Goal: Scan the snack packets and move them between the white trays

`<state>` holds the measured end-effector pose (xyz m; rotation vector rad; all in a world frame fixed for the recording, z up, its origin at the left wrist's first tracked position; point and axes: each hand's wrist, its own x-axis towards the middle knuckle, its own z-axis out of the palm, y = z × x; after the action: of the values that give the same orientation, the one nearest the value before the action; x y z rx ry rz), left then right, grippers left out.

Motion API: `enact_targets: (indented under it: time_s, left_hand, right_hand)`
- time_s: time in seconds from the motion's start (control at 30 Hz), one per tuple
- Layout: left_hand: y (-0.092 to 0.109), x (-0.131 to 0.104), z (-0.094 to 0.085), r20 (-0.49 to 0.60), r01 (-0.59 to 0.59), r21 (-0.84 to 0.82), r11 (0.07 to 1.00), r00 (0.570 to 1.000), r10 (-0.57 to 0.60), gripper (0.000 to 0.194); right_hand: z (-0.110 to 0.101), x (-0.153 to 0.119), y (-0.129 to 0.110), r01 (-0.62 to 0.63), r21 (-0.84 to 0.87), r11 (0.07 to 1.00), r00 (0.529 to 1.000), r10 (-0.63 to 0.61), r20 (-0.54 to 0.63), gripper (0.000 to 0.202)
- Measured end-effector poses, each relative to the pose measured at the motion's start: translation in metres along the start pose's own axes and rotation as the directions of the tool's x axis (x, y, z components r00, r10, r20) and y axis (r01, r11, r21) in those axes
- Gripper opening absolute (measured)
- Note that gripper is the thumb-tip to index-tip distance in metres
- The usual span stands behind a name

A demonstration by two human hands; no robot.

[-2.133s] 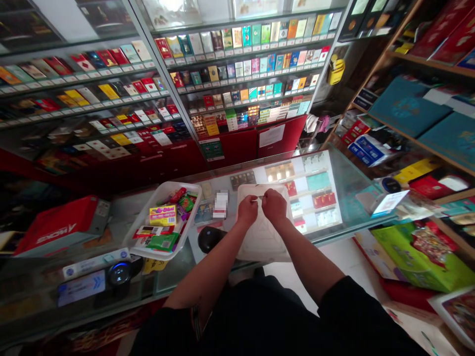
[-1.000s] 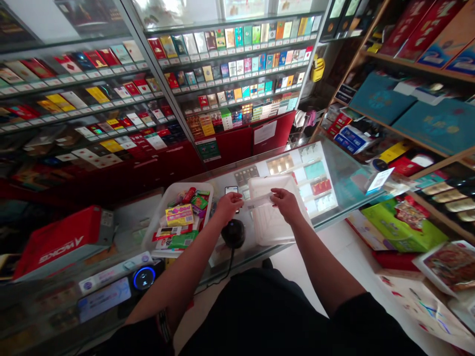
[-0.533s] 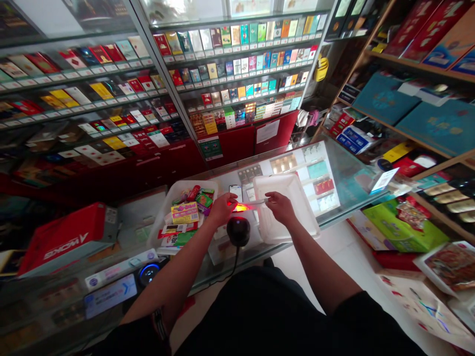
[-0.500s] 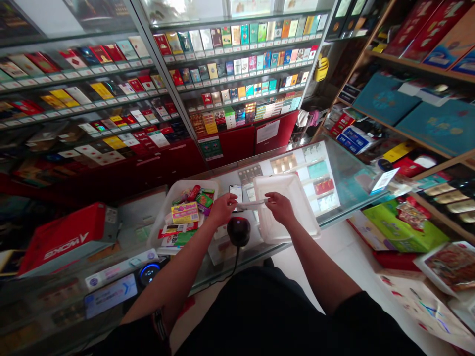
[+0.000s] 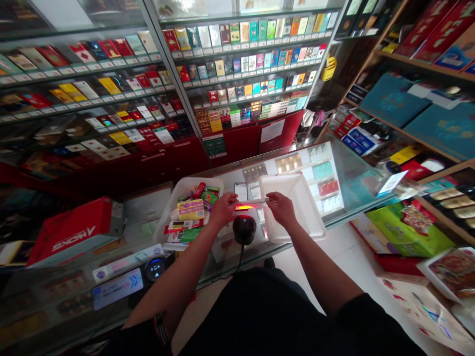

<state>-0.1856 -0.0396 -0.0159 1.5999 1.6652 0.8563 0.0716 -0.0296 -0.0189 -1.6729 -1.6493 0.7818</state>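
My left hand (image 5: pixel 224 209) and my right hand (image 5: pixel 281 207) pinch the two ends of a thin, pale strip-like item (image 5: pixel 251 201), held level between them. Red-orange light shows on its near side, just beyond a round black scanner (image 5: pixel 244 229) on the glass counter. Behind the item lies a phone (image 5: pixel 241 190) with a lit screen. Left of my left hand stands a white tray (image 5: pixel 162 223) with several colourful packets and a yellow-pink box (image 5: pixel 191 209). Under and beside my right hand is a second white tray (image 5: pixel 309 225) with a bare floor.
A red box (image 5: pixel 76 232) and a lit display device (image 5: pixel 118 289) sit on the counter's left part. Shelves of small packs (image 5: pixel 237 64) rise behind the counter. At the right are wooden shelves with teal boxes (image 5: pixel 395 99) and a green box (image 5: pixel 408 230).
Red-orange light now shows at the held item, where none showed before. The whole view has shifted slightly; both hands keep their hold on the item.
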Motion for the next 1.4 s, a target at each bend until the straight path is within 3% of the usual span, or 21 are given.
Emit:
enact_targets:
  time_s: [0.17,0.33,0.63,0.93,1.03,1.1,1.27,1.4]
  left_hand:
    - [-0.002,-0.007,-0.017,-0.083,0.005,-0.099,0.995,0.996,-0.014,0.021]
    - [-0.012,-0.016,-0.047,-0.162,0.053,-0.251,0.966,0.982,-0.096,0.020]
    - [-0.041,-0.028,-0.120,-0.351,0.081,-0.211,0.974,0.924,-0.153,0.022]
    - [-0.077,-0.031,-0.183,-0.477,0.149,-0.066,0.987,0.864,-0.162,0.029]
    - [-0.097,-0.034,-0.199,-0.480,0.231,-0.033,0.972,0.850,-0.218,0.039]
    - [-0.111,-0.038,-0.206,-0.461,0.300,0.046,0.953,0.853,-0.246,0.041]
    - [-0.143,-0.049,-0.210,-0.306,0.425,0.416,0.804,0.898,-0.316,0.044]
    - [-0.154,-0.055,-0.204,-0.210,0.396,0.530,0.750,0.918,-0.336,0.044]
  right_hand:
    - [0.009,-0.002,-0.023,0.044,0.024,0.999,0.999,-0.044,0.014,0.014]
    - [0.027,-0.006,-0.058,0.141,-0.021,0.990,0.989,-0.140,0.038,0.011]
    - [0.090,-0.017,-0.125,0.253,-0.002,0.968,0.960,-0.250,0.129,0.011]
    - [0.155,-0.021,-0.182,0.399,0.030,0.917,0.886,-0.394,0.243,0.020]
    - [0.166,-0.029,-0.186,0.442,0.045,0.896,0.857,-0.437,0.274,0.025]
    - [0.170,-0.041,-0.181,0.416,0.000,0.909,0.876,-0.401,0.270,0.024]
    - [0.172,-0.079,-0.156,0.225,-0.220,0.949,0.951,-0.165,0.261,0.048]
    - [0.173,-0.095,-0.139,0.083,-0.276,0.958,0.932,0.023,0.363,0.066]
